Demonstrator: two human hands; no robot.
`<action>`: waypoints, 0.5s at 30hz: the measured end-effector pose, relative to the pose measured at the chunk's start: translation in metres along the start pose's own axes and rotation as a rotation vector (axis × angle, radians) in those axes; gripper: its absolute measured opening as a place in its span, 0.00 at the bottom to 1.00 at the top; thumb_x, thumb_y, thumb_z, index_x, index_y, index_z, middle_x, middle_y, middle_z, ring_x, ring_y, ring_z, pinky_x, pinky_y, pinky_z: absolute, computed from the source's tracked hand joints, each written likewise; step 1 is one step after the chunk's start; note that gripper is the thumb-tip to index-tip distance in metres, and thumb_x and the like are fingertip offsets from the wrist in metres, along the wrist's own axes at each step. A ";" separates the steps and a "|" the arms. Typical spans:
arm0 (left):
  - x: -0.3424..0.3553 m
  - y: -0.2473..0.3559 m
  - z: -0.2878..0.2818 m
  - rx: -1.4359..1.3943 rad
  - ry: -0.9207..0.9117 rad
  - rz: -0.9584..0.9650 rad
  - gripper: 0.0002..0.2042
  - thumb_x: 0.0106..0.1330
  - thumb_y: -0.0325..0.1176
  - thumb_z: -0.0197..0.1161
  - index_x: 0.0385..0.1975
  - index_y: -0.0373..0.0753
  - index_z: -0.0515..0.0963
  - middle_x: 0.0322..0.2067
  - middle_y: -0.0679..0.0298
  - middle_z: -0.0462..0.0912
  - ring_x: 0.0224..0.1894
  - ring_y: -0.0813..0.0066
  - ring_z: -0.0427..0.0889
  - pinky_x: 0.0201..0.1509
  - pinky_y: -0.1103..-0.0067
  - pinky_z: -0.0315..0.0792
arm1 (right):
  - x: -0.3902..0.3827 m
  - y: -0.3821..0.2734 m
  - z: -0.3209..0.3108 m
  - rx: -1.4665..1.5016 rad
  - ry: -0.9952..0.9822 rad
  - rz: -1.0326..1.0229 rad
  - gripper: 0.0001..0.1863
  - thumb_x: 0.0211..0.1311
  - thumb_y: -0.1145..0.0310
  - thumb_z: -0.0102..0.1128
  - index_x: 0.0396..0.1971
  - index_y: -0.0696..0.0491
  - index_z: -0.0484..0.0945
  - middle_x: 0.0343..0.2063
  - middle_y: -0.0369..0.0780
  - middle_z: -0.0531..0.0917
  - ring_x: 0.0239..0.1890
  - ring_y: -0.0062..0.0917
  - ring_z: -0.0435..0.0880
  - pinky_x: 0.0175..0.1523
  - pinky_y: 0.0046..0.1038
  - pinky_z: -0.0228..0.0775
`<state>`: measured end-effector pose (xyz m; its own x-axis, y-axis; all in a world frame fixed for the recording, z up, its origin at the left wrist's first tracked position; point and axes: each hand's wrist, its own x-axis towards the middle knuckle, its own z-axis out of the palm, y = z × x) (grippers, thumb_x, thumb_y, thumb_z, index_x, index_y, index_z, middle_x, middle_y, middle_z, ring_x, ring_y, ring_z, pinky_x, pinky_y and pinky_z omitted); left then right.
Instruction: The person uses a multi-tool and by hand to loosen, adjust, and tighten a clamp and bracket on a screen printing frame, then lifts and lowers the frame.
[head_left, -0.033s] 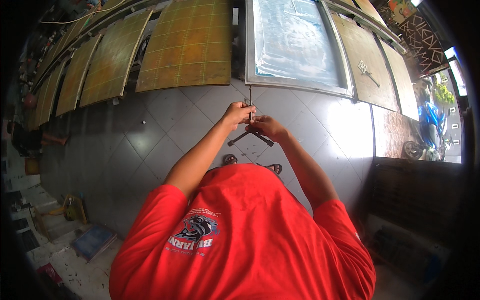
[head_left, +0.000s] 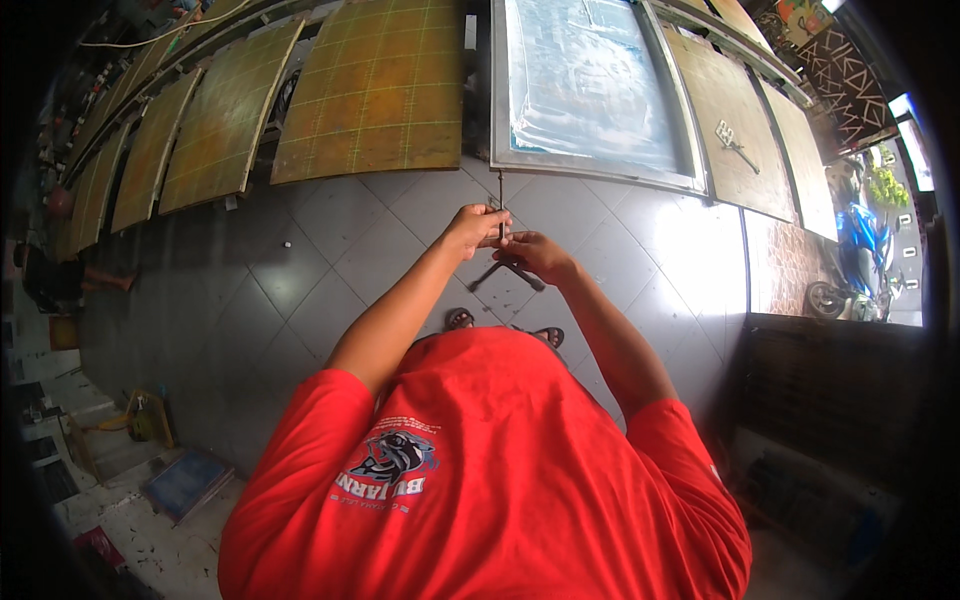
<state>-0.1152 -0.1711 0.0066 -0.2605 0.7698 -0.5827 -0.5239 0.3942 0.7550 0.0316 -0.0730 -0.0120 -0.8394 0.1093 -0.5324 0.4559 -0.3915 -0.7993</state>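
A dark Y-shaped socket wrench (head_left: 526,274) is between my hands in front of my body. My left hand (head_left: 476,229) is closed around its upright shaft. Lower down, the fingers of my right hand (head_left: 538,254) pinch it near the hub, where two arms spread toward me. Beyond the shaft, a thin rod (head_left: 501,186) runs up to the near edge of a metal-framed printing screen (head_left: 590,166) with blue-and-white streaked mesh. My fingers hide part of the shaft, and I cannot tell exactly how its tip meets the rod.
Yellow-brown boards (head_left: 375,90) with green grid lines line the left. A pale board (head_left: 725,120) right of the screen carries a small metal clamp (head_left: 737,147). Far right stands a blue motorcycle (head_left: 862,250). At the left edge another person's legs (head_left: 105,275) show. Grey floor tiles (head_left: 320,250) lie below.
The wrench has turned slightly about its shaft, so its two arms sit closer together in view. Both hands stay in nearly the same place.
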 end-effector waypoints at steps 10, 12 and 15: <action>0.004 -0.011 0.003 0.120 0.100 0.075 0.10 0.61 0.39 0.61 0.33 0.38 0.74 0.31 0.64 0.79 0.24 0.80 0.75 0.32 0.83 0.74 | 0.004 -0.002 0.011 -0.101 0.149 0.062 0.13 0.62 0.61 0.56 0.37 0.55 0.76 0.33 0.34 0.80 0.31 0.15 0.75 0.37 0.16 0.67; 0.008 -0.013 0.001 0.227 0.139 0.106 0.10 0.61 0.39 0.61 0.32 0.38 0.74 0.31 0.64 0.79 0.24 0.80 0.75 0.32 0.83 0.74 | 0.000 -0.009 0.012 -0.121 0.116 0.065 0.14 0.63 0.60 0.54 0.39 0.55 0.76 0.34 0.34 0.80 0.32 0.14 0.75 0.37 0.16 0.66; 0.010 -0.010 -0.007 0.195 0.038 0.060 0.10 0.61 0.39 0.61 0.32 0.38 0.74 0.31 0.65 0.79 0.25 0.82 0.76 0.34 0.82 0.75 | -0.004 -0.012 0.007 0.015 0.007 0.028 0.15 0.64 0.59 0.52 0.40 0.54 0.76 0.36 0.34 0.80 0.33 0.13 0.74 0.37 0.16 0.66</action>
<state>-0.1186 -0.1714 -0.0086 -0.3186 0.7767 -0.5433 -0.3406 0.4411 0.8303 0.0274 -0.0750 0.0018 -0.8243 0.1049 -0.5564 0.4746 -0.4079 -0.7800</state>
